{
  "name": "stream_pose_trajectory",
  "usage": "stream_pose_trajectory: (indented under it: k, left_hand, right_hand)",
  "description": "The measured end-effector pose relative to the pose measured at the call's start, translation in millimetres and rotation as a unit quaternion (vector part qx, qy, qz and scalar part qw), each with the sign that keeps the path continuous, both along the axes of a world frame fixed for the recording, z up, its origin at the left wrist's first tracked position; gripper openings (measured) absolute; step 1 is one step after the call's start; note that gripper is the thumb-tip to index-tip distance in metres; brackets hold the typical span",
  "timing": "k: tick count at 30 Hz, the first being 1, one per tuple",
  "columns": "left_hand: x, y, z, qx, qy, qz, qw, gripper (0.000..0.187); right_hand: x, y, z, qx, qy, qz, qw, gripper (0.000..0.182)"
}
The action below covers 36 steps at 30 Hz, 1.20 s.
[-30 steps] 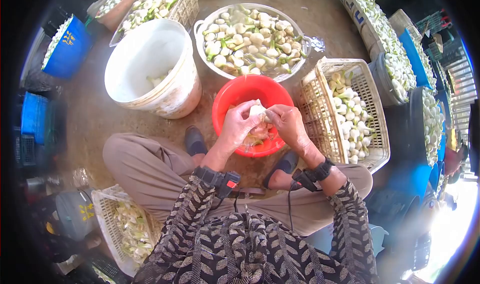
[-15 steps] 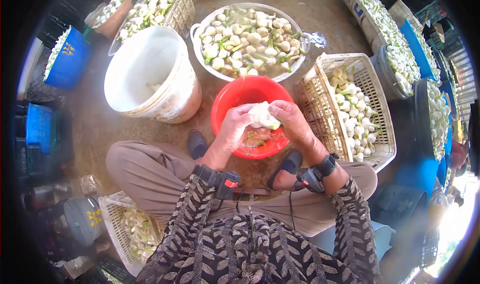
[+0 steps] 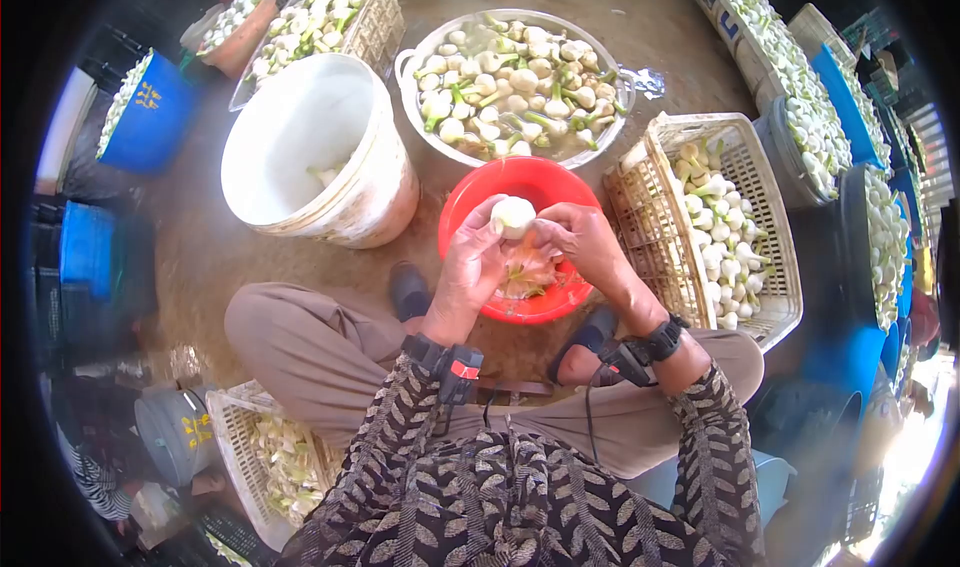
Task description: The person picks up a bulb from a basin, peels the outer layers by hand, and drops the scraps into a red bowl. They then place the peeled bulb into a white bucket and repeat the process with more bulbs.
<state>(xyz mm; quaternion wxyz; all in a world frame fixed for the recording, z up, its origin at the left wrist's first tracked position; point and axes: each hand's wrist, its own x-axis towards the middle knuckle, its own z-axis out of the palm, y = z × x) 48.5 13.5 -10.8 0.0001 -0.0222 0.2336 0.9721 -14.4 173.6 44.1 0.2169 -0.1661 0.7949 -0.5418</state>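
A round white garlic bulb [image 3: 513,217] is held in the fingers of my left hand [image 3: 474,257], above a red basin [image 3: 457,207]. My right hand [image 3: 583,244] is closed, its fingertips together at the bulb's lower right side. Whatever may be between those fingertips is hidden. Inside the basin, below both hands, lie pale pinkish and greenish peelings [image 3: 525,275].
Beyond the basin stands a wide tub [image 3: 408,92] of garlic in water. A white bucket [image 3: 395,192] is to the left, a garlic-filled plastic crate [image 3: 785,302] to the right. Another crate [image 3: 225,447] holds peelings at lower left. Blue bins [image 3: 150,132] line the sides.
The bulb has turned in my left hand, and the green part that showed is out of sight. My right hand has shifted slightly down. The whole view has moved a little.
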Motion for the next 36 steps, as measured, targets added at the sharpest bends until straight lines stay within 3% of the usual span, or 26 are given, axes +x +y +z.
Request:
stream_pose_trajectory:
  k: [4, 6, 9, 10, 12, 14, 15, 16, 17, 19, 21, 23, 25, 27, 29, 30, 31, 32, 33, 34, 35, 36]
  left_hand:
    - [2, 3, 11, -0.103, -0.011, 0.016, 0.994, 0.045]
    - [3, -2, 22, -0.292, -0.016, -0.001, 0.956, 0.048]
    - [3, -4, 27, -0.310, -0.003, -0.018, 0.950, 0.047]
    - [3, -3, 26, -0.312, -0.002, -0.017, 0.950, 0.047]
    - [0, 0, 24, -0.131, 0.018, 0.018, 0.991, 0.049]
    - [-3, -2, 23, -0.087, 0.013, 0.009, 0.996, 0.049]
    - [-4, -4, 22, -0.038, 0.005, -0.005, 0.999, 0.050]
    - [-6, -7, 19, -0.063, -0.004, 0.005, 0.998, 0.051]
    - [-6, -10, 17, -0.056, 0.000, 0.003, 0.998, 0.051]
    - [-5, -13, 10, -0.188, -0.087, 0.016, 0.978, 0.047]
    - [-6, 2, 24, -0.389, -0.060, 0.037, 0.919, 0.043]
    - [-11, 16, 22, -0.373, -0.015, 0.015, 0.928, 0.039]
    - [-12, 14, 17, -0.307, -0.056, -0.007, 0.950, 0.033]
    - [-15, 2, 3, -0.213, -0.077, -0.038, 0.973, 0.024]
    - [-20, -5, -8, -0.442, -0.084, -0.101, 0.887, 0.019]
    - [-22, -4, -22, -0.632, 0.055, -0.030, 0.773, 0.019]
    - [-24, -2, -32, -0.779, 0.184, 0.034, 0.598, 0.020]
    - [-20, -1, -33, -0.781, 0.172, 0.039, 0.599, 0.020]
    - [-15, 3, -32, -0.811, 0.157, 0.054, 0.561, 0.020]
    - [-17, 7, -30, -0.837, 0.145, 0.068, 0.523, 0.021]
    - [-23, 8, -23, -0.837, 0.141, 0.071, 0.525, 0.021]
    - [-28, 8, -12, -0.831, 0.066, -0.073, 0.547, 0.024]
  right_hand:
    - [1, -1, -1, -0.036, -0.041, -0.017, 0.998, 0.019]
    - [1, -2, -1, -0.026, -0.048, -0.015, 0.998, 0.017]
    - [0, -4, -1, 0.015, 0.008, -0.019, 1.000, 0.015]
    - [0, -5, -3, 0.048, 0.022, -0.010, 0.999, 0.015]
    - [1, -7, -22, 0.119, 0.064, 0.016, 0.991, 0.017]
    - [2, -3, -40, 0.153, 0.073, 0.083, 0.982, 0.019]
    - [2, -2, -44, 0.191, 0.076, 0.146, 0.968, 0.021]
    - [1, 3, -47, 0.334, 0.201, 0.174, 0.904, 0.020]
    - [0, 4, -38, 0.341, 0.202, 0.171, 0.902, 0.020]
    - [-2, 8, -17, 0.121, 0.221, 0.030, 0.967, 0.024]
    - [-7, 8, -3, -0.035, 0.200, 0.080, 0.976, 0.026]
    - [-6, 0, 1, -0.120, 0.039, 0.020, 0.992, 0.021]
    - [-10, 13, 19, -0.148, -0.090, -0.006, 0.985, 0.017]
    - [-16, 33, 27, -0.139, -0.063, -0.100, 0.983, 0.011]
    - [-38, 66, 26, -0.196, -0.016, -0.195, 0.961, 0.009]
    - [-56, 88, 36, -0.032, 0.107, -0.225, 0.968, 0.016]
    - [-73, 113, 39, 0.134, 0.171, -0.263, 0.940, 0.018]
    - [-89, 141, 38, 0.259, 0.215, -0.236, 0.912, 0.019]
    - [-102, 156, 35, 0.379, 0.257, -0.212, 0.863, 0.020]
    - [-112, 149, 34, 0.380, 0.259, -0.209, 0.863, 0.020]
    - [-123, 138, 32, 0.332, 0.256, -0.209, 0.883, 0.021]
    - [-133, 123, 30, 0.284, 0.250, -0.211, 0.901, 0.022]
